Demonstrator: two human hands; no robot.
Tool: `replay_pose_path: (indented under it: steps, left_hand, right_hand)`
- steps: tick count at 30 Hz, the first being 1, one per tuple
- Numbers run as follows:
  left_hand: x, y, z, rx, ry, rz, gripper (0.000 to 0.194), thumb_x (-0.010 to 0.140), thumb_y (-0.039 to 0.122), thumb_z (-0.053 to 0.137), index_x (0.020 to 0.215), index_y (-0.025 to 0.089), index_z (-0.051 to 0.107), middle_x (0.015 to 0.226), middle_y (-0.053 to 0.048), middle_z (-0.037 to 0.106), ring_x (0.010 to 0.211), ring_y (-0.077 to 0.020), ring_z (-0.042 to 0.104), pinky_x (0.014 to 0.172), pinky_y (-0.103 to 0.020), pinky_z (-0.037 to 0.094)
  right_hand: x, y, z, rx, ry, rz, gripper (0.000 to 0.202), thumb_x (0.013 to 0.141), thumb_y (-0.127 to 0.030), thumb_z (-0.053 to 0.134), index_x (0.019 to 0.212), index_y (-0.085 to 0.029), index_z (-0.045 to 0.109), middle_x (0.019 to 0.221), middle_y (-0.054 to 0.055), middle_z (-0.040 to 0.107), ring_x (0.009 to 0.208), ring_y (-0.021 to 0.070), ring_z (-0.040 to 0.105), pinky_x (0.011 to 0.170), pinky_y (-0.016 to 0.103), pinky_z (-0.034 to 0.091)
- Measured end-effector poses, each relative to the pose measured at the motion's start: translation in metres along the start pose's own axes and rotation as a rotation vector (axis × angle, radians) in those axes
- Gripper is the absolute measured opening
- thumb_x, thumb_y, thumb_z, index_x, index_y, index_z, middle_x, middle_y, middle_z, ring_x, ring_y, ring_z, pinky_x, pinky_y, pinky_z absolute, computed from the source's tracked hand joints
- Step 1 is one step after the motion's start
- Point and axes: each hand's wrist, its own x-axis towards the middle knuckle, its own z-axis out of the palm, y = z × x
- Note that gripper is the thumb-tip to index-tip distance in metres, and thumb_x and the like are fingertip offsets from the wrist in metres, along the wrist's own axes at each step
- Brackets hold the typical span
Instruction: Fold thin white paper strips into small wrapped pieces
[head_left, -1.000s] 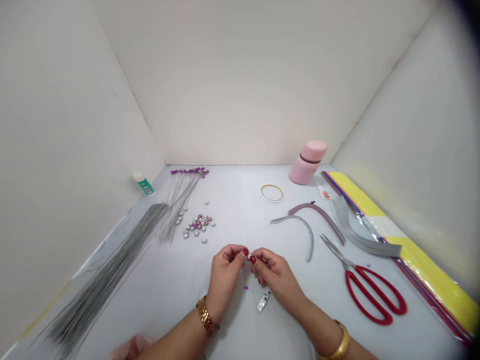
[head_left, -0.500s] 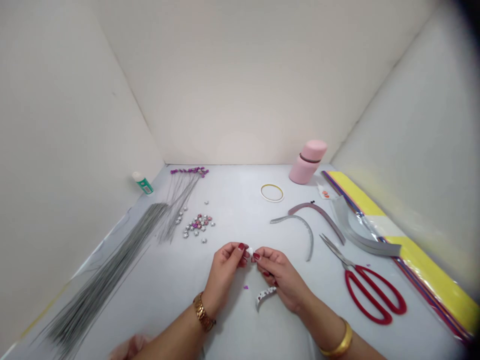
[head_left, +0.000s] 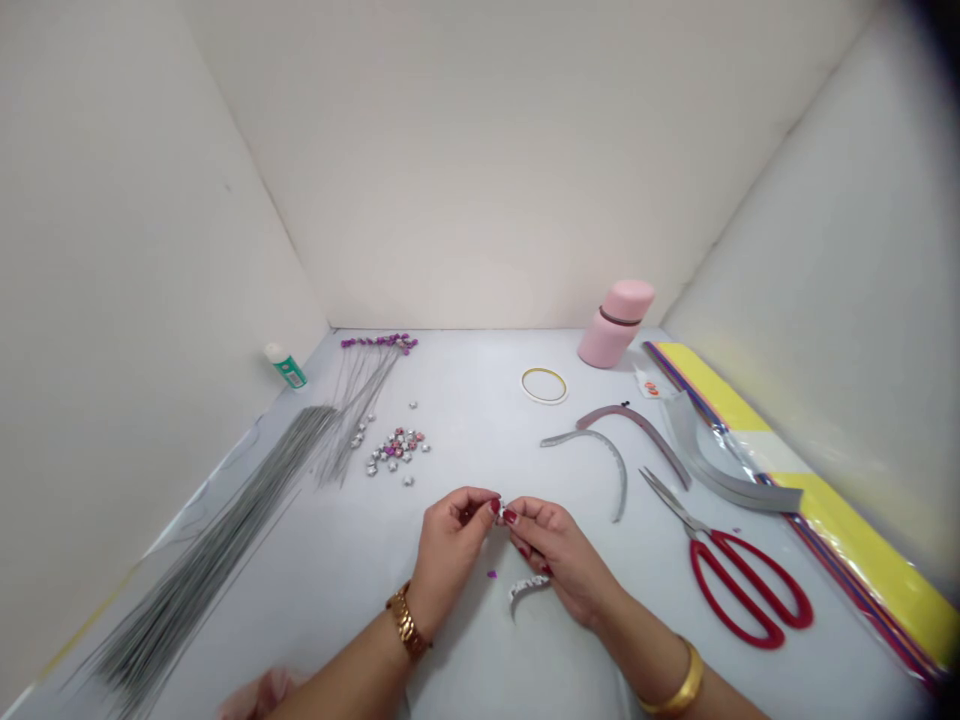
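Pale tabletop (head_left: 472,410) under a narrow, curved, silvery, speckled strip (head_left: 528,585)

Place: craft booth | Evidence: pale walls (head_left: 480,160) on three sides, scissors (head_left: 700,532), wire bundle (head_left: 217,550), wrapped coloured sheets (head_left: 862,558)

Silvery strip (head_left: 529,582) between red-nailed fingers (head_left: 526,525)

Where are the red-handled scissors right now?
On the right of the head view, the scissors lie on the table, right of the right hand, blade tips between the curved silver strip and the curved pinkish strip.
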Motion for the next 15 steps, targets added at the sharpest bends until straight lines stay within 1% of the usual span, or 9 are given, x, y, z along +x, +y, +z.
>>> replay_pose_path:
  steps: [4,9,12,15]
  left_hand:
    - [-0.0053,0.0009,-0.0005,0.15,0.035,0.16,0.012,0.076,0.022,0.055,0.077,0.019,0.067,0.075,-0.005,0.066,0.069,-0.0176,0.06,0.064,-0.027,0.046]
    - [-0.0064,0.0039,-0.004,0.304,-0.025,0.346,0.017,0.078,0.017,0.051,0.08,0.022,0.068,0.077,-0.006,0.066,0.075,-0.0195,0.057,0.072,-0.031,0.043]
    - [-0.0051,0.0046,-0.0055,0.366,-0.076,0.414,0.02,0.08,0.017,0.049,0.085,0.022,0.068,0.081,-0.008,0.066,0.078,-0.0203,0.056,0.074,-0.032,0.043]
    - [-0.004,0.0036,-0.0055,0.399,-0.111,0.444,0.022,0.081,0.017,0.048,0.088,0.021,0.068,0.086,-0.01,0.066,0.08,-0.0207,0.056,0.075,-0.033,0.043]
  right_hand:
    - [0.0003,0.002,-0.0001,0.001,-0.005,-0.01,0.021,0.076,-0.033,0.056,0.065,-0.016,0.049,0.047,-0.008,0.038,0.039,0.0046,0.019,0.039,0.021,0.009]
    - [0.0004,0.0014,0.0,0.011,-0.015,-0.021,0.019,0.077,-0.029,0.054,0.064,-0.016,0.049,0.046,-0.007,0.043,0.037,0.004,0.021,0.039,0.02,0.011]
    - [0.0001,-0.0015,0.0001,0.016,-0.01,-0.017,0.017,0.076,-0.029,0.055,0.067,-0.015,0.052,0.048,-0.006,0.047,0.036,0.0035,0.023,0.038,0.02,0.011]
    - [-0.0002,-0.0047,0.0001,0.024,0.002,-0.009,0.016,0.076,-0.03,0.054,0.071,-0.015,0.055,0.049,-0.005,0.05,0.034,0.0032,0.026,0.038,0.019,0.012]
